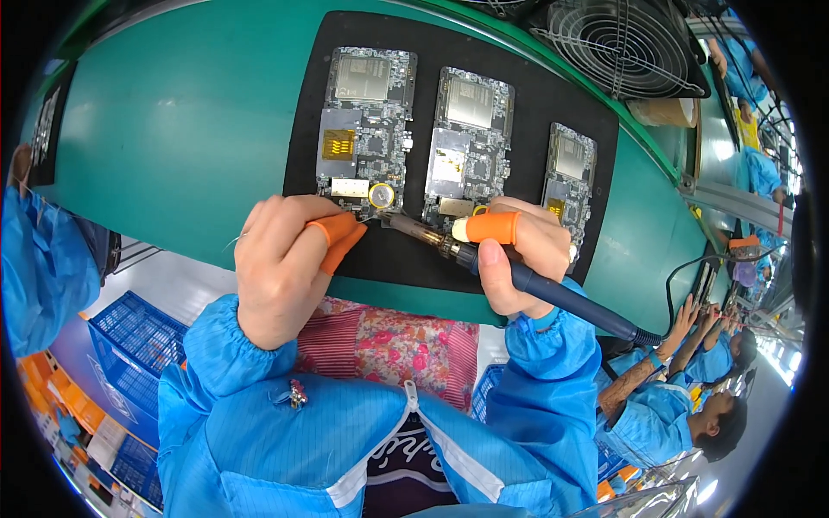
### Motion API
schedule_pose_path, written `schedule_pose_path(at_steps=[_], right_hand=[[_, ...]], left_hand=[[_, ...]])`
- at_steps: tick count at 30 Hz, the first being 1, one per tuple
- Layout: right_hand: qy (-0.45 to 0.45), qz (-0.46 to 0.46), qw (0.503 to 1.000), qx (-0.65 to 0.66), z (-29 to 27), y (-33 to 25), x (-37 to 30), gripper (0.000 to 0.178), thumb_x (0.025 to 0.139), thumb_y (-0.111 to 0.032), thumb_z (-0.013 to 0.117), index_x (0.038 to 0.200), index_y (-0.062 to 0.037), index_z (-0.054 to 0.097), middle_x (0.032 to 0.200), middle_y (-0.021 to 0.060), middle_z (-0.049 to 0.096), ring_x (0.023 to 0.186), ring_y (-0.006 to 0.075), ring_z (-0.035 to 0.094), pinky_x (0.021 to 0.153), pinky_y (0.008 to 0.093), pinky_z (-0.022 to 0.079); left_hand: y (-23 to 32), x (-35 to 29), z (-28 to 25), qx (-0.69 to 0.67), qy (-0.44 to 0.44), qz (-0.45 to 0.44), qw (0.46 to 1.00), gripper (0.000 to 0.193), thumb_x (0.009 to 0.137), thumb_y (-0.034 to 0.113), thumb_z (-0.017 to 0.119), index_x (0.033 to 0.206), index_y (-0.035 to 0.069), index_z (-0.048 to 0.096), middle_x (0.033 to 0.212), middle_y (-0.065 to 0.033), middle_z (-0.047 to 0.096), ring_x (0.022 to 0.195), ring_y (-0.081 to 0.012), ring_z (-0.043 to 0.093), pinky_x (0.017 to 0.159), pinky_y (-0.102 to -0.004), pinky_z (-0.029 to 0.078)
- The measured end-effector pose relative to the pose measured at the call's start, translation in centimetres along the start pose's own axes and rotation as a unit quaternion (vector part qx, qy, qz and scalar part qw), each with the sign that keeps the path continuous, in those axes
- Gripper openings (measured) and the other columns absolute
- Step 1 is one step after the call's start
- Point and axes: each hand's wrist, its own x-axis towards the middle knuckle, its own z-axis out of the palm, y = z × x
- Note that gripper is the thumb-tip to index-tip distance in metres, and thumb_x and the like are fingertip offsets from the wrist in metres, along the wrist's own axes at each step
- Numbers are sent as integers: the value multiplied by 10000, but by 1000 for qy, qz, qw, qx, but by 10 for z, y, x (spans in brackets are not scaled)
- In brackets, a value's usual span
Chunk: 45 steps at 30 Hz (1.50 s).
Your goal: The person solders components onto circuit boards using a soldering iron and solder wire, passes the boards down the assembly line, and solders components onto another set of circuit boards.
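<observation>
My left hand [285, 255] pinches a thin solder wire [366, 219] between fingers in orange finger cots, at the lower edge of the left circuit board [380, 129]. In my right hand [518, 259] is a soldering iron [561, 293] with a dark blue handle. Its tip meets the board's lower edge, close to the wire's end and just below a round coin cell [381, 196]. The middle circuit board [475, 142] lies beside it, partly behind my right fingers. Farther right is another circuit board [572, 160]. All lie on a black mat [393, 259].
The mat rests on a green table [190, 138]. A black fan [617, 43] with a wire guard stands beyond the green rail at the far right. The iron's cord [669, 293] curves off rightward. Blue baskets [138, 337] sit lower left. Co-workers in blue [665, 414] are at the right.
</observation>
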Motion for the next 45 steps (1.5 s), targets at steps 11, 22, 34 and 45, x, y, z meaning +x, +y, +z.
schedule_pose_path(at_steps=[11,22,34,45], right_hand=[[81,40,996,-26,-41,-14,-27,171,709,-92,560,733,74,594,544,122,497,426,219,469,402,302,365],[159,98,982,-29,-71,-1,-64,255,765,-194,537,745,52,602,607,125,551,485,185,497,475,285,389],[78,72,994,-31,-71,4,-61,131,708,-62,544,721,61,586,520,106,483,416,213,458,403,306,357],[77,45,995,-47,-68,6,-57,103,676,-28,537,718,52,586,513,101,484,413,215,470,399,298,371]], left_hand=[[8,-3,-14,31,61,-12,998,253,655,-78,686,885,-12,606,1077,-149,505,876,-246,540,736,-298,443],[40,6,25,-130,19,10,991,266,602,-63,734,831,-20,604,932,-120,551,797,-267,576,649,-315,489],[47,9,40,-135,24,32,990,244,603,-54,742,793,-36,589,885,-118,556,734,-245,595,586,-296,501],[47,9,44,-121,19,26,992,234,606,-49,740,783,-30,589,871,-110,558,720,-242,590,581,-299,495]])
